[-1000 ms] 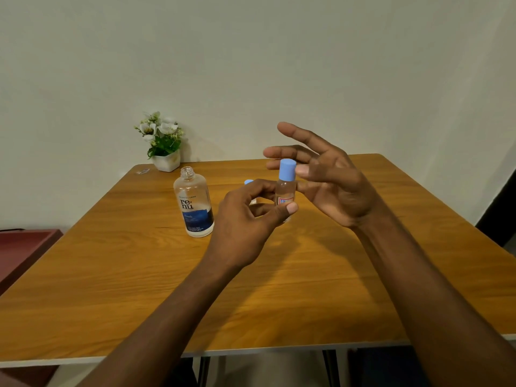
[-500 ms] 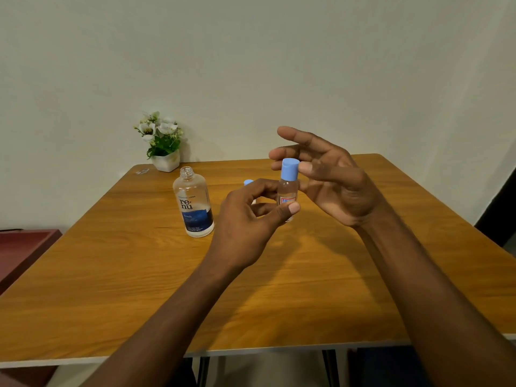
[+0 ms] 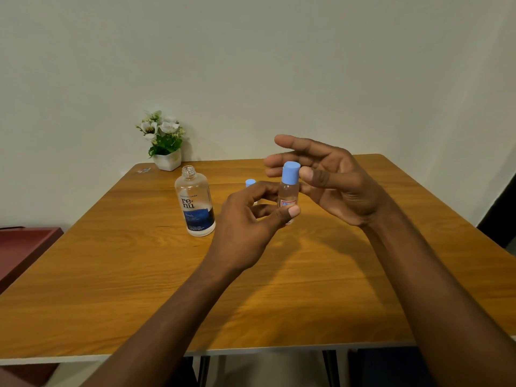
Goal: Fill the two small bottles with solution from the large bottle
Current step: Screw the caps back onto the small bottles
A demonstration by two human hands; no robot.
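My left hand (image 3: 251, 219) holds a small clear bottle (image 3: 287, 195) upright above the table, pinched between thumb and fingers. The bottle wears a blue cap (image 3: 290, 172). My right hand (image 3: 329, 182) is beside it with fingers spread, its thumb tip touching the side of the cap. A second small bottle with a blue cap (image 3: 250, 182) stands behind my left hand, mostly hidden. The large clear bottle (image 3: 195, 202) with a blue label stands uncapped on the table to the left.
The wooden table (image 3: 139, 275) reaches a white wall. A small white pot of flowers (image 3: 164, 146) sits at its back left corner, with a small clear scrap (image 3: 144, 170) beside it. A reddish surface (image 3: 25, 247) lies lower left.
My right hand has drawn closer to the cap, its thumb now against it. The small bottle has shifted slightly right in my left hand.
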